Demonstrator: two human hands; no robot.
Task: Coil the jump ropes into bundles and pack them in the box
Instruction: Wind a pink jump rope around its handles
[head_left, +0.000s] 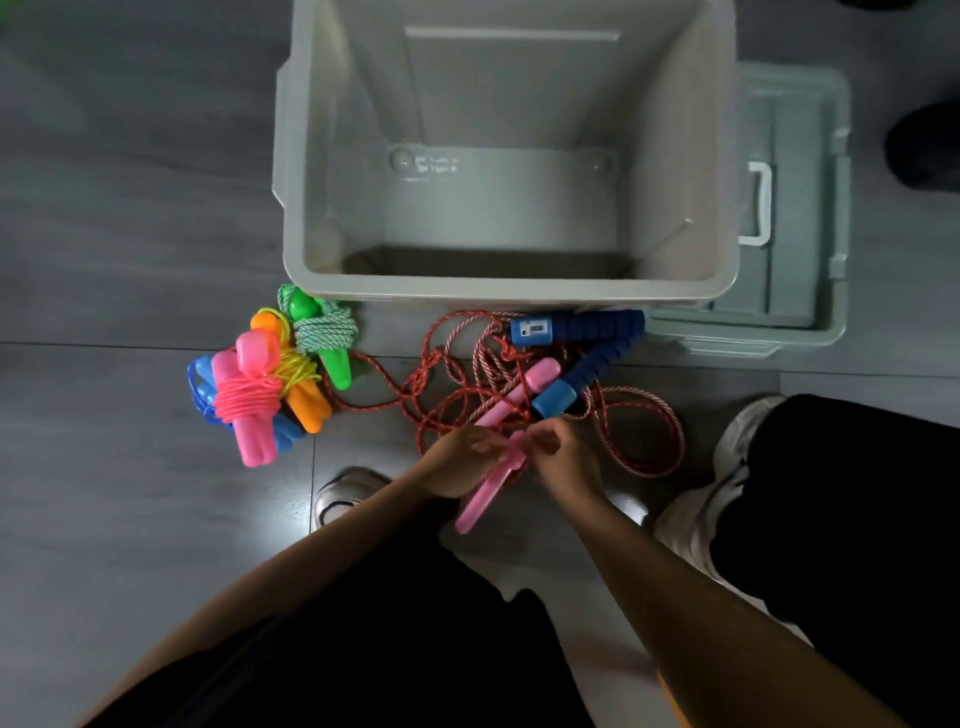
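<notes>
Both hands meet low over the floor, just in front of the person's knees. The left hand (460, 460) has its fingers curled round the upper end of a pink handle (491, 483), which slants down toward seven o'clock from the grip. The right hand (563, 457) sits just beside it at three o'clock, fingers bent in and pinching at the top of that same handle, where the cord joins it; exactly what the fingertips hold there is hard to make out.

From the hands a red-and-white rope (644, 415) sprawls loose across the grey floor (130, 493), looping out toward two o'clock and back toward eleven. A second pink handle (524, 389) lies in the tangle at twelve o'clock from the hands. Two blue foam handles (587, 358) rest across the same tangle at one o'clock, near the box.

At ten o'clock from the hands sits a cluster of coiled ropes (265, 379): pink, yellow-and-orange, blue, and green-and-white bundles, touching one another.

The grey box (509, 288) stands open at twelve o'clock, with nothing visible inside. Its lid (795, 208) lies flat just beside it at three o'clock. White shoes (343, 493) flank the hands.
</notes>
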